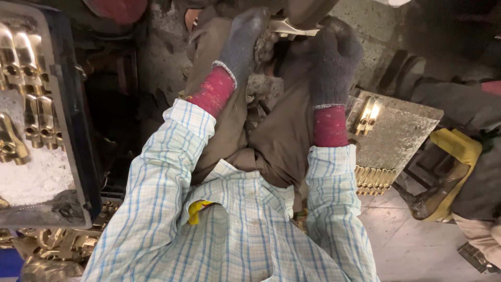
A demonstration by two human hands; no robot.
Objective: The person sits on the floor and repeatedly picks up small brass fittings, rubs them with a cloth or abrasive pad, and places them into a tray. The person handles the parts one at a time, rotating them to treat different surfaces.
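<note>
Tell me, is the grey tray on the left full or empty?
Partly full: the grey tray holds rows of brass fittings along its upper part, with bare whitish floor below.

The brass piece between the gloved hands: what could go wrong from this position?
1. Both hands, left and right, sit tight around the brass piece near the top edge; the gloves could catch or a finger be pinched.
2. The two brass parts lie loose on the stone slab beside the right forearm; a sleeve could knock them off.
3. The row of brass parts below the slab could scatter similarly.
</note>
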